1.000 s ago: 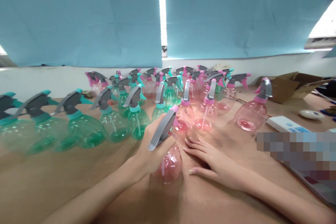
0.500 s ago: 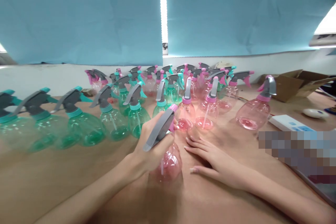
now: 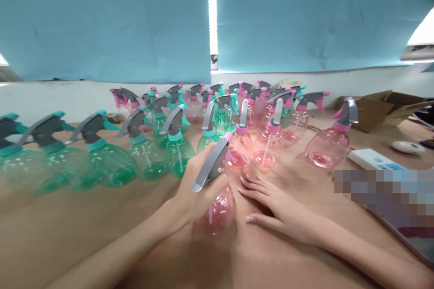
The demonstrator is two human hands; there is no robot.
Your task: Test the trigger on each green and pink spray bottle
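A clear pink spray bottle (image 3: 219,212) with a grey and pink trigger head stands at the front middle of the table. My left hand (image 3: 200,185) is wrapped round its neck, just under the head; the fingers on the far side are partly hidden. My right hand (image 3: 271,203) lies flat on the tabletop to the right of that bottle, fingers spread, holding nothing. Just beyond my right fingertips stand a pink spray bottle (image 3: 266,149) and another pink one (image 3: 240,146). A green spray bottle (image 3: 179,153) is behind my left hand.
Several green spray bottles (image 3: 111,165) line the left side, and many more pink and green ones crowd the back. On the right are a lone pink bottle (image 3: 328,144), an open cardboard box (image 3: 376,108), a white power strip (image 3: 376,158) and a white mouse (image 3: 408,146).
The trigger head in my left hand has shifted slightly right and sits a little more upright. My right hand rests in the same place.
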